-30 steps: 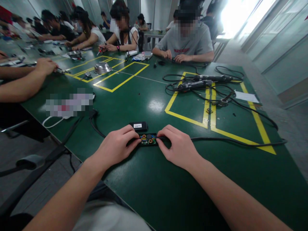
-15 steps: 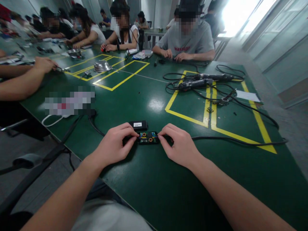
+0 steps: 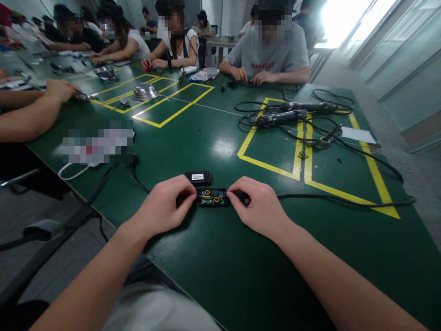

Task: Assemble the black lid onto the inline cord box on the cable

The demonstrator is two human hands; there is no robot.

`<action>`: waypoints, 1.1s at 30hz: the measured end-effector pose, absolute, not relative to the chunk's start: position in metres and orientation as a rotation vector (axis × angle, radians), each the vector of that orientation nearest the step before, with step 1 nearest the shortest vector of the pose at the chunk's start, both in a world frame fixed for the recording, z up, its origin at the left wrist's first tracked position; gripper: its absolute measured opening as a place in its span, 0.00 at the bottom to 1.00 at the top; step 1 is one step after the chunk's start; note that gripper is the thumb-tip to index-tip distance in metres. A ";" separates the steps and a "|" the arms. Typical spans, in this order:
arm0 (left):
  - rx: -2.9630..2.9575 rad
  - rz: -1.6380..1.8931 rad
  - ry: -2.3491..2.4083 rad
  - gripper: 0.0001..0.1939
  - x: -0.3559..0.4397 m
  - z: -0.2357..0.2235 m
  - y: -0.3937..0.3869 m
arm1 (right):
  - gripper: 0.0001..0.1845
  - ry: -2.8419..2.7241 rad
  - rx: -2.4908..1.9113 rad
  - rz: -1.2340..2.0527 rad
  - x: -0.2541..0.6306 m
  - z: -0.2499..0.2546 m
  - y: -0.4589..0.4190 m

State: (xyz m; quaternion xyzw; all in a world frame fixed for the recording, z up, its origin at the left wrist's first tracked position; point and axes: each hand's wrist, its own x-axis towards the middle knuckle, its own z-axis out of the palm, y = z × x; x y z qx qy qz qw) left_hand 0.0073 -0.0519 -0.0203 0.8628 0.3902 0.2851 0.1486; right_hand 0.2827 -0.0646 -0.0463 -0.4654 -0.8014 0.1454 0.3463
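Observation:
A small circuit board [image 3: 211, 197] with two copper-ringed coils lies in an open black plastic case [image 3: 212, 205] on the green table. At the case's left end, my left hand [image 3: 172, 202] is closed, thumb and forefinger pinched together. My right hand [image 3: 257, 204] pinches likewise at the right end. Thin coloured wires show beside the fingertips; what exactly sits between them is too small to tell. Black cords, one on the left [image 3: 138, 185] and one on the right [image 3: 317, 196], run in behind my hands. Just beyond the case rests a ribbed black cover [image 3: 206, 177] with a white label.
Two dark electric screwdrivers [image 3: 282, 118] with tangled cables lie at right among yellow tape lines. A blurred-out power strip [image 3: 98, 142] is at left. Farther off stands a metal bowl [image 3: 145, 92]. Co-workers sit around the table; a person's arm [image 3: 44, 108] reaches in from the left.
The view has shifted slightly. Both my hands stay pinched at the case's ends, with the left fingertips drawn a little outward to the left.

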 end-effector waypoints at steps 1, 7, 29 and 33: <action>2.484 0.811 1.128 0.07 0.007 -0.021 -0.052 | 0.07 -2.079 -1.216 0.387 0.283 -0.046 -0.064; 2.542 0.747 1.155 0.08 0.004 -0.021 -0.051 | 0.07 -2.156 -1.265 0.311 0.282 -0.042 -0.064; 2.266 0.814 1.572 0.11 0.000 -0.033 -0.034 | 0.08 -2.112 -1.284 0.359 0.280 -0.043 -0.068; 2.375 0.936 1.461 0.14 0.000 -0.033 -0.040 | 0.08 -2.076 -1.288 0.386 0.281 -0.043 -0.068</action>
